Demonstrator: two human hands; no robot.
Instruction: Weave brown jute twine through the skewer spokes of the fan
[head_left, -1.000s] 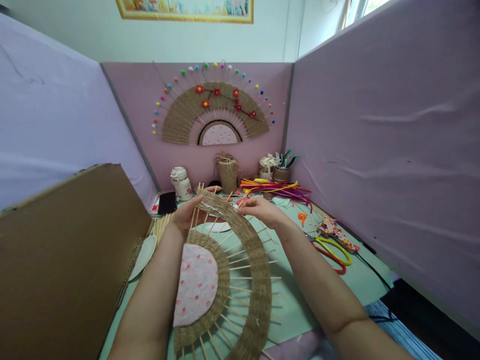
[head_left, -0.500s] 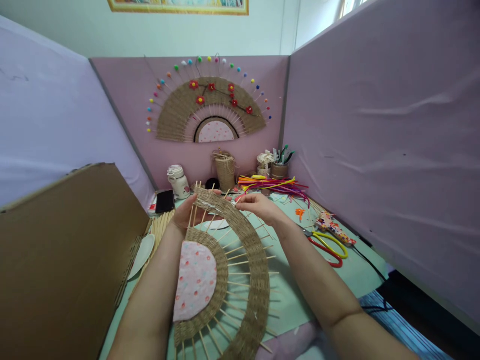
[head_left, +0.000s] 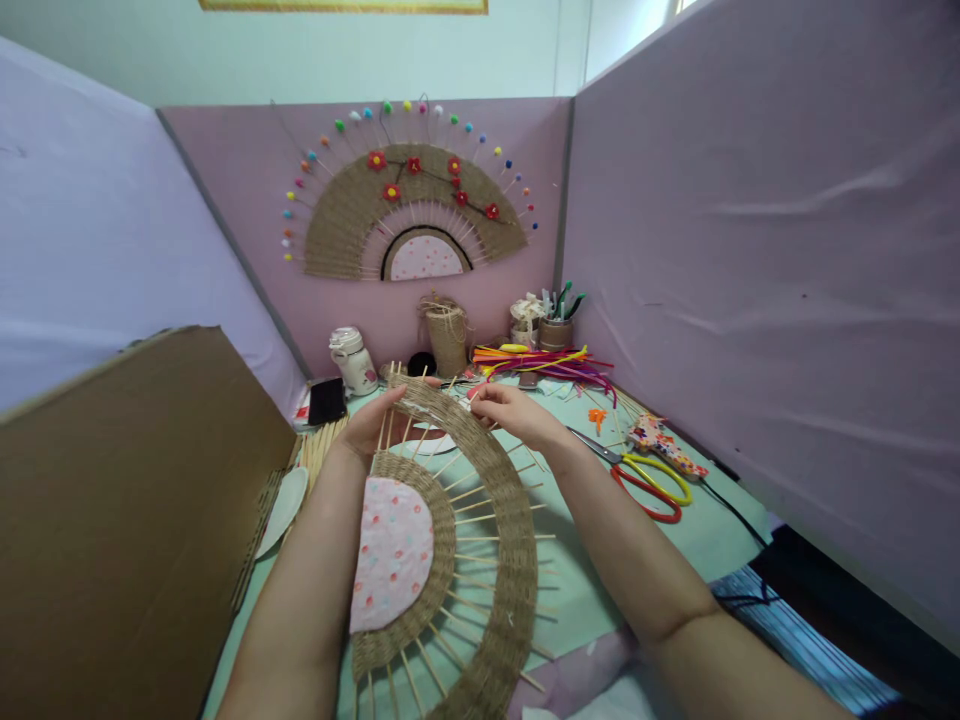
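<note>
A half-round woven twine fan (head_left: 514, 540) stands tilted over the table, its thin wooden sticks fanning out from a pink dotted half-circle (head_left: 394, 555). My left hand (head_left: 375, 418) grips the fan's upper left end, thumb in front and fingers behind the weave. At the outer edge of the woven band, my right hand (head_left: 506, 408) is closed in a pinch near a stick tip. What lies between those fingertips is too small to make out; it may be the stick or twine.
Scissors (head_left: 645, 480) and a flowered glue gun (head_left: 667, 447) lie at the right. Behind are pipe cleaners (head_left: 540, 365), a twine roll (head_left: 447, 338) and a white jar (head_left: 354, 362). Cardboard (head_left: 135, 520) stands at the left. A finished fan (head_left: 345, 225) hangs on the back panel.
The right hand's fingers have curled in more tightly at the band's outer edge. The left hand keeps its hold on the fan. The whole view has shifted slightly.
</note>
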